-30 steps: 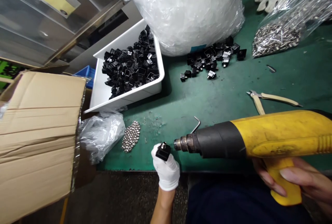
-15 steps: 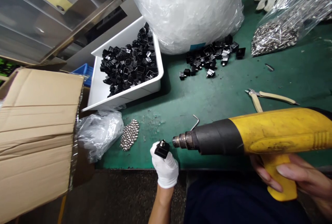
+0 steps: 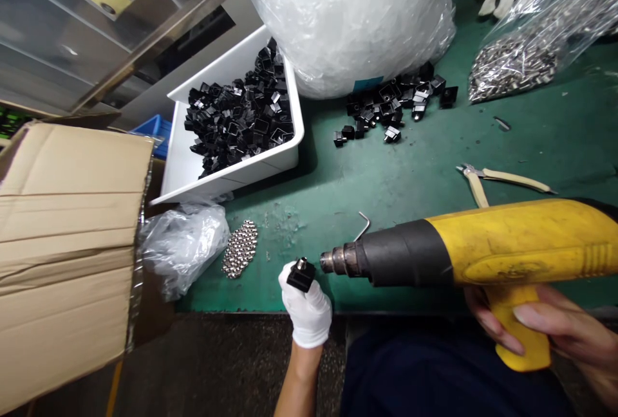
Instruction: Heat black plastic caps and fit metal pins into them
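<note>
In a white glove, my left hand [image 3: 308, 314] grips a small black plastic part [image 3: 300, 279] over the front edge of the bench. A metal fitting [image 3: 302, 264] sticks up from the top of that part. Bare, my right hand [image 3: 545, 320] is wrapped around the handle of a yellow heat gun [image 3: 526, 243]. Its stepped metal nozzle [image 3: 340, 261] points left at the black part, a small gap away from it. Left of the gloved hand, a cluster of small metal fittings [image 3: 240, 250] lies on the green bench.
A white bin [image 3: 261, 169] holds many black parts; more lie in a loose pile [image 3: 386, 105]. Around the bench are a hex key [image 3: 363, 226], cutting pliers [image 3: 512, 179], a bag of metal fittings [image 3: 514, 69], a large plastic bag [image 3: 357, 18], crumpled plastic [image 3: 186, 243] and a cardboard box [image 3: 67, 250].
Both hands keep their grips, and the nozzle stays beside the black part. The whole view has shifted very slightly.
</note>
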Tool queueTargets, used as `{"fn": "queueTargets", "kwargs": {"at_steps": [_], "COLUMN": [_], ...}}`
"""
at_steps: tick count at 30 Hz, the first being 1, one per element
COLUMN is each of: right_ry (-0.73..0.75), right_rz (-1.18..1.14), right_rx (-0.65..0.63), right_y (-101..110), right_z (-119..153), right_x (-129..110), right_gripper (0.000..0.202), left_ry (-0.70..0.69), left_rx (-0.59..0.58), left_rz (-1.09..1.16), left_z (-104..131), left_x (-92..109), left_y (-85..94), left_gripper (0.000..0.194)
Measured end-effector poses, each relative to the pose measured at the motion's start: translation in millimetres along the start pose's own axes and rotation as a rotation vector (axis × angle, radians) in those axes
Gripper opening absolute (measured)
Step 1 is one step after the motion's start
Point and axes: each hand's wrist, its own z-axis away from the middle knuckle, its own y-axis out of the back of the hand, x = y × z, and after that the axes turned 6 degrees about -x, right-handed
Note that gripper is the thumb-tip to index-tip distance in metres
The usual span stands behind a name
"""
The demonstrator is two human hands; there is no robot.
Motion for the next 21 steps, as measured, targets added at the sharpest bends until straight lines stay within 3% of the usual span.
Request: {"fn": "queueTargets", "kwargs": {"at_steps": [12,16,21], "right_ry": [0.021,0.026,0.021], "right_rz": [0.060,0.025,0.006], "right_rx": [0.007,0.074,0.055], "right_y": [-5.3,-9.7,-8.0], "right_z": [0.7,2.2,3.7], "right_x": [0.6,0.4,3.6], "right_gripper": [0.034,0.032,0.031], "left_ry": [-0.019,-0.034,-0.037], "left_rx": [-0.023,-0.012,-0.014], "left_rz": [-0.005,-0.006,-0.002], "left_z": [-0.4,-1.1,-1.5], "left_x": [3.9,4.0,4.2], "left_y": [0.1,-0.2,-0.6], "left_gripper": [0.024,0.023,0.025]}}
